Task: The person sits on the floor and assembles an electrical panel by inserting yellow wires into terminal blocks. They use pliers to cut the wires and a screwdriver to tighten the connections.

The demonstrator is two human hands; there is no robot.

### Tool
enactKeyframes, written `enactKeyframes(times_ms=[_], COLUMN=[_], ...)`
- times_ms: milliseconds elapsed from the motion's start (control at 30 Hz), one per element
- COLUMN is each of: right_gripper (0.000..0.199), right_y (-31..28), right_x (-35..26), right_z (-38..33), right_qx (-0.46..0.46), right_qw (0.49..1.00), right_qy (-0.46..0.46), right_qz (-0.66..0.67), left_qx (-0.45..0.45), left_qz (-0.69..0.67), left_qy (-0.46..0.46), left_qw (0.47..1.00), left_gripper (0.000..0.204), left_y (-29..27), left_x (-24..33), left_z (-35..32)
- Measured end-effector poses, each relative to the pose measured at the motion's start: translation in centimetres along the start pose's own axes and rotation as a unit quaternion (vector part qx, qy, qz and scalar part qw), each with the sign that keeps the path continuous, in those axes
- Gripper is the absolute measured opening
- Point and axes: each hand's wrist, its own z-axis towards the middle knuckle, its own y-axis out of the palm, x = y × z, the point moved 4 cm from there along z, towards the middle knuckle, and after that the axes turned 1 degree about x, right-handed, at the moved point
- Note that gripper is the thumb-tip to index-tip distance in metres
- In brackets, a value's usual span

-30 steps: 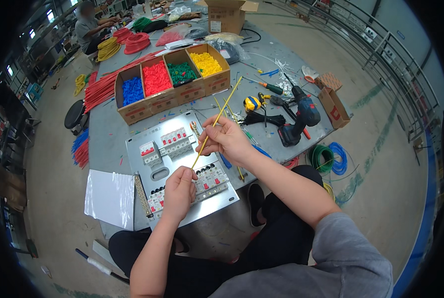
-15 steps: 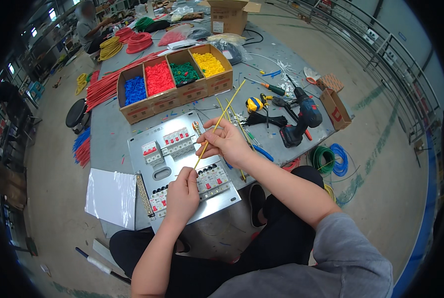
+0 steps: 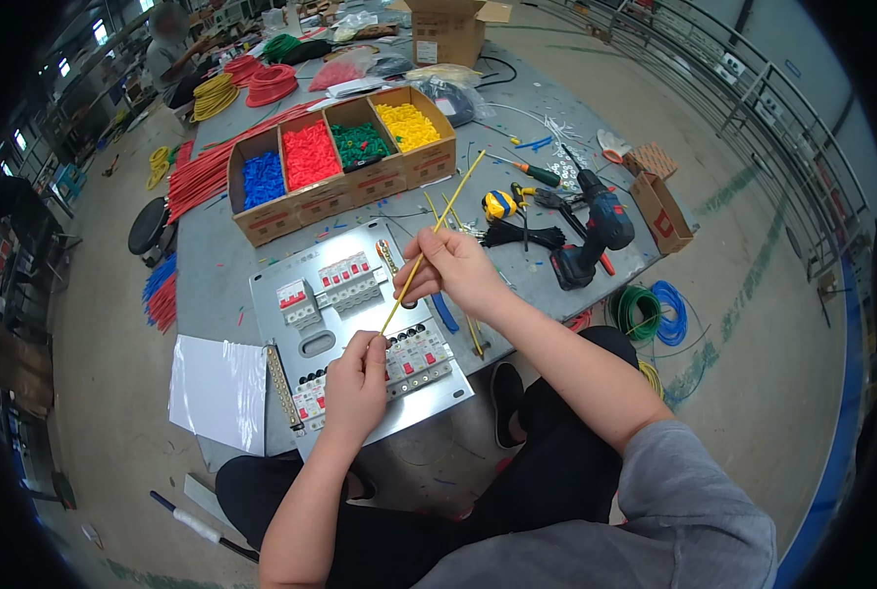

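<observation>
I saw a thin yellow wire point(image 3: 429, 240) running straight and slanted, pinched between my right fingers point(image 3: 437, 245), its lower end at my left fingers point(image 3: 375, 344).

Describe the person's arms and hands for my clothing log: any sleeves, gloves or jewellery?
Both hands, left hand and right hand, are bare: no gloves, and no rings or watch that I can see. The forearms are uncovered; a grey short sleeve covers the right upper arm.

- The wire point(image 3: 437, 228) is yellow.
- The mounting plate point(image 3: 313, 346) is bare silver metal; its breakers point(image 3: 345, 280) are white with red switches.
- The box compartments point(image 3: 340, 157) at upper centre show blue, red, green and yellow.
- The worktop point(image 3: 213, 265) is grey.
- The drill point(image 3: 596, 231) is dark blue and black.
</observation>
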Motion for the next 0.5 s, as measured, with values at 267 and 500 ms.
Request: enactKeyframes(times_ms=[267,500], right_gripper=[0.042,0.040], right_y=[-1.1,-1.5], right_x=[-0.7,-0.8], right_z=[-0.2,-0.5], right_qx=[-0.002,0.024], right_qw=[0.995,1.000], right_qy=[-0.038,0.020], right_qz=[-0.087,0.001], left_qx=[-0.051,-0.056], left_qz=[-0.040,-0.013], left_qy=[-0.014,0.011], left_qw=[0.998,0.998], left_gripper=[0.041,0.043], left_y=[0.5,0.5], left_x=[-2.0,-0.7], left_z=[0.0,0.1])
